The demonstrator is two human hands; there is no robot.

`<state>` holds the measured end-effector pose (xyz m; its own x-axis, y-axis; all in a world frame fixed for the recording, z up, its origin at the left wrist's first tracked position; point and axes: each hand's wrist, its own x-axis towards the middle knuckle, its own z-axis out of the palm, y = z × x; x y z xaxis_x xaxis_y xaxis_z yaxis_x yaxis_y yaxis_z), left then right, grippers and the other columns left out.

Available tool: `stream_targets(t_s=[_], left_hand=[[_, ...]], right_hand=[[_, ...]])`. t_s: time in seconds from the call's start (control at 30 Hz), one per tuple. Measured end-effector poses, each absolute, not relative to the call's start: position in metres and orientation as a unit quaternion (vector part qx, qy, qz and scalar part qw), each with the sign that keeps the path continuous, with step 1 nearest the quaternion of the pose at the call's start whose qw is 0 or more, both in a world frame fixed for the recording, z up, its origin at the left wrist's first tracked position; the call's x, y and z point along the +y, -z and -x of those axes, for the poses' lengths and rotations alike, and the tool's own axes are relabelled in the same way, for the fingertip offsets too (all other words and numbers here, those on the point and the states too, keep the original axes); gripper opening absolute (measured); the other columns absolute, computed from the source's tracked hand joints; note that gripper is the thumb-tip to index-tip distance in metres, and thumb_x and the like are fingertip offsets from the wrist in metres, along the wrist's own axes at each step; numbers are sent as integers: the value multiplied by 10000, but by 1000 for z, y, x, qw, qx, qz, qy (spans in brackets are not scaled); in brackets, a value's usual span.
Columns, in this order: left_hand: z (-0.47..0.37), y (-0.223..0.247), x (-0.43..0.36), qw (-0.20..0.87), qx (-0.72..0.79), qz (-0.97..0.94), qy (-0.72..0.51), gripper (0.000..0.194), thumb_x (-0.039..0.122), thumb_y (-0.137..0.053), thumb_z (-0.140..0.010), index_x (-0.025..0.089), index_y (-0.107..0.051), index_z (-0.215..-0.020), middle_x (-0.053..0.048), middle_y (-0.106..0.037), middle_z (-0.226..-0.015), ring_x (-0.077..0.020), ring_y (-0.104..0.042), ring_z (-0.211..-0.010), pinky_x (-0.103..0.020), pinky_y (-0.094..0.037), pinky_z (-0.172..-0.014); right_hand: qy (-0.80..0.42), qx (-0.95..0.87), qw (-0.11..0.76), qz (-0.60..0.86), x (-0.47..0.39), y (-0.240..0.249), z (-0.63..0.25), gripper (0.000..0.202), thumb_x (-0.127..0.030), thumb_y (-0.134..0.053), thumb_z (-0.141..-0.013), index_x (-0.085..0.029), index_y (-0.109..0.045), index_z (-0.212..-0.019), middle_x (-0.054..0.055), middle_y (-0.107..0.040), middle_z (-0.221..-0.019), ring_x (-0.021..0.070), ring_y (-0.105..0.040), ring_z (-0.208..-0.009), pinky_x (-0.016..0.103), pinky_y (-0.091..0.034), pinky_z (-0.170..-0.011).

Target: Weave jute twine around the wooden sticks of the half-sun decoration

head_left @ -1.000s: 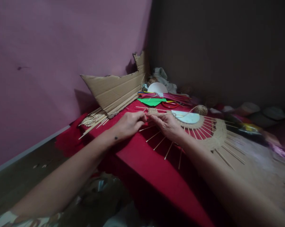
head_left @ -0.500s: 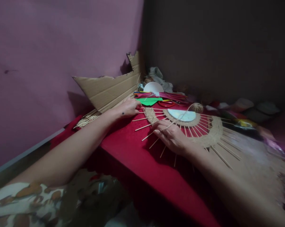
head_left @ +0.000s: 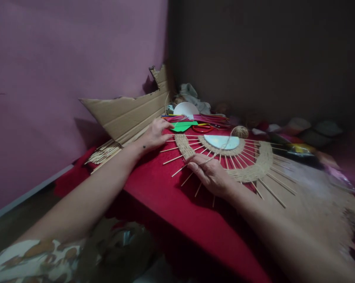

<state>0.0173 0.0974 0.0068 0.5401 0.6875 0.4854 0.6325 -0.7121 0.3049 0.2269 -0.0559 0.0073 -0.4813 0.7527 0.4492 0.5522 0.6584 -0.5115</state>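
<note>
A half-round woven piece (head_left: 265, 157) lies on the red cloth, with thin wooden sticks fanning out from a pale blue half-disc (head_left: 221, 142). Tan twine is woven through the sticks in an inner and an outer band. My right hand (head_left: 209, 171) pinches the twine (head_left: 214, 156) at the outer band's near left part and covers some sticks. From there the strand runs up toward a twine ball (head_left: 240, 132) behind the half-disc. My left hand (head_left: 157, 133) is at the left end of the piece, thumb and fingers apart beside the stick ends.
Torn cardboard (head_left: 130, 114) leans on the wall at the left, a bundle of sticks (head_left: 105, 152) at its foot. Behind the weaving lie green sheets (head_left: 184, 126), red-handled scissors (head_left: 203, 129) and a white half-disc (head_left: 186, 109). The red table's edge (head_left: 165, 214) runs along the front.
The fingers of my left hand have spread apart and lifted a little from the stick ends. My right hand stays at the outer band with the twine. The whole view has shifted slightly.
</note>
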Motion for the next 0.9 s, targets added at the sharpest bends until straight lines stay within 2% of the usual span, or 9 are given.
stream_targets(t_s=[0.07, 0.17, 0.33, 0.53, 0.7, 0.8, 0.9], left_hand=[[-16, -13, 86, 85, 354, -869, -336, 224, 282, -617, -803, 155, -674, -979, -67, -644, -989, -195, -560, -954, -362, -438, -906], [-17, -19, 64, 150, 298, -898, -287, 174, 256, -608, -821, 167, -679, -952, -50, -663, -932, -168, -581, -874, -325, -466, -830], [-25, -12, 42, 96, 231, -937, -244, 118, 179, -581, -842, 181, -682, -903, -61, -662, -902, -175, -572, -876, -336, -462, -824], [-28, -5, 38, 91, 195, -946, -242, 135, 192, -558, -879, 185, -686, -922, -70, -661, -947, -180, -576, -933, -344, -459, -883], [-22, -6, 40, 125, 186, -943, -246, 186, 231, -521, -912, 201, -696, -966, -79, -668, -1044, -182, -576, -1012, -351, -447, -930], [-19, -7, 38, 145, 223, -932, -246, 179, 263, -559, -888, 195, -679, -1003, -62, -670, -974, -174, -588, -929, -340, -469, -865], [-20, -8, 34, 179, 244, -922, -242, 306, 282, -643, -823, 186, -622, -1113, -29, -649, -887, -150, -586, -814, -295, -483, -764]], right_hand=[[-153, -844, 344, 382, -57, -7, -227, 289, -299, -353, -984, -167, -577, -860, 75, -630, -826, 159, -579, -777, 300, -456, -727], [-151, -839, 355, 383, -58, -7, -227, 288, -296, -365, -981, -164, -591, -863, 72, -634, -824, 157, -585, -775, 300, -458, -727], [-169, -823, 395, 372, -59, -8, -226, 239, -276, -391, -973, -178, -595, -895, 61, -652, -850, 148, -600, -781, 295, -470, -737], [-177, -805, 437, 359, -62, -8, -223, 213, -259, -414, -961, -168, -604, -929, 65, -650, -873, 142, -594, -810, 286, -464, -769], [-196, -778, 438, 405, -60, -8, -226, 275, -306, -409, -959, -169, -605, -822, 14, -586, -716, 117, -523, -661, 258, -423, -664], [-225, -756, 453, 415, -58, -7, -227, 295, -323, -410, -953, -168, -605, -796, 1, -575, -687, 108, -505, -629, 251, -400, -623], [-253, -743, 456, 420, -58, -6, -227, 311, -336, -410, -951, -166, -605, -778, -3, -574, -673, 103, -497, -617, 249, -395, -610]])
